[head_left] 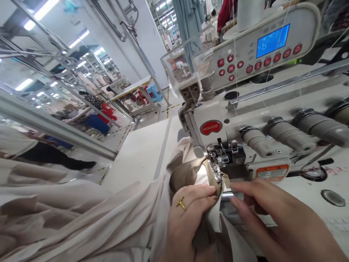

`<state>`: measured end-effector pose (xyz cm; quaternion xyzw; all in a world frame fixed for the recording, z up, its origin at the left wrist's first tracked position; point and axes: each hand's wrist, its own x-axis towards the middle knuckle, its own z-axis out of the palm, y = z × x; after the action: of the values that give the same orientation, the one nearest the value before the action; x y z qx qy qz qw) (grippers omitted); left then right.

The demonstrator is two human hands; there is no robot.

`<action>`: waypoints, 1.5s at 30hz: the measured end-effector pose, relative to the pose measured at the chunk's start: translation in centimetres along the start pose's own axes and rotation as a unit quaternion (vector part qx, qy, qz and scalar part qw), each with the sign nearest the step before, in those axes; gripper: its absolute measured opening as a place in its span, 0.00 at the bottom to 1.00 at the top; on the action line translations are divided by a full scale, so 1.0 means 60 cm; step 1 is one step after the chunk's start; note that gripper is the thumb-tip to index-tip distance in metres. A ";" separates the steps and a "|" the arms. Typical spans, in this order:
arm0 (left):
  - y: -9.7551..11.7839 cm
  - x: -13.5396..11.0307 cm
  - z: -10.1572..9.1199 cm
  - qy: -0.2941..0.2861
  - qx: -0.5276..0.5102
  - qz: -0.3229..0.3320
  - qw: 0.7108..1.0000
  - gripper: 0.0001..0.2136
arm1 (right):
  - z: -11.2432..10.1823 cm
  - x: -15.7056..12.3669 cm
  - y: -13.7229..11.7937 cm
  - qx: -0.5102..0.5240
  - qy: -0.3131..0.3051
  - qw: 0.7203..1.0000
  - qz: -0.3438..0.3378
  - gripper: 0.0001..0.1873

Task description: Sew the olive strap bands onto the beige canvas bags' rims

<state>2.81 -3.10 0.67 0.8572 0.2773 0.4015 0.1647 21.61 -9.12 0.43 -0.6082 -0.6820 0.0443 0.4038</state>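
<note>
My left hand (189,214), with a gold ring on one finger, is shut on a fold of beige fabric (191,174) just in front of the presser foot (218,163) of an overlock sewing machine (245,120). My right hand (275,218) reaches in from the right. Its extended fingertips sit beside the fabric edge, close to the needle area, and hold nothing that I can see. A long length of the same pale fabric (81,214) spreads over the table to the left. The needle is hidden by thread guides and the foot.
A white sewing table (133,163) runs beyond the machine. A control panel with a blue display (272,40) and red buttons sits behind the needle area. Grey thread-guide cylinders (289,136) project at right. A walking person's legs (54,156) and factory workstations lie at left.
</note>
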 end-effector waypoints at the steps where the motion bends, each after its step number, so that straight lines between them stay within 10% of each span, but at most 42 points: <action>1: 0.001 0.001 0.000 0.000 -0.002 -0.002 1.000 0.17 | 0.007 0.006 -0.002 -0.018 -0.001 1.000 0.000 0.07; 18: -0.020 -0.010 0.017 0.032 0.151 0.140 0.978 0.08 | 0.008 0.011 0.011 -0.101 0.102 0.989 0.047 0.13; 24: -0.027 -0.009 -0.003 -0.013 0.057 0.110 0.992 0.23 | 0.034 0.002 -0.004 -0.109 0.097 0.985 0.096 0.16; 34: -0.006 -0.008 0.002 0.008 0.012 0.006 1.000 0.18 | 0.031 0.036 -0.021 -0.158 0.063 0.985 0.022 0.06; 45: 0.003 0.015 0.001 0.009 0.216 0.175 0.960 0.09 | 0.002 0.014 0.018 -0.191 0.073 0.979 -0.019 0.14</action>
<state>3.39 -2.72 1.25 0.9040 0.2044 0.3620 -0.0998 22.43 -8.09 0.19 -0.6622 -0.6582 -0.1390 0.3301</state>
